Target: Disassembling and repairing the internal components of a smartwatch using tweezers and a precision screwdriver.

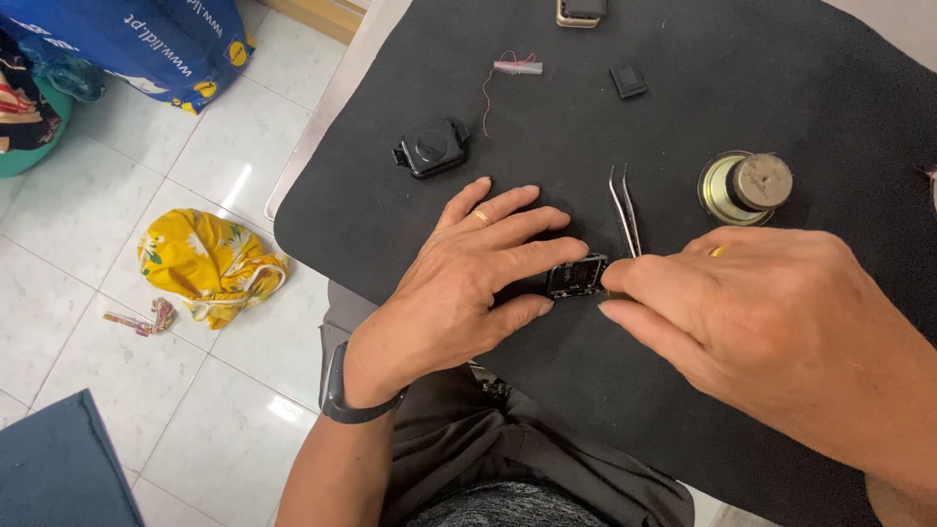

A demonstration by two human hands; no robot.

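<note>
Black mat [683,410] covers the table; near its front edge both hands meet on a small circuit board [577,276]. Left hand [459,283] pins the board flat, fingers spread, thumb at its edge. Right hand [771,312] pinches closed on the board's right side. Best to keep the board pressed flat and grip edges only. Tweezers [625,210] lie just behind, then speaker [747,185], black case [431,147], wire bundle [515,68].
</note>
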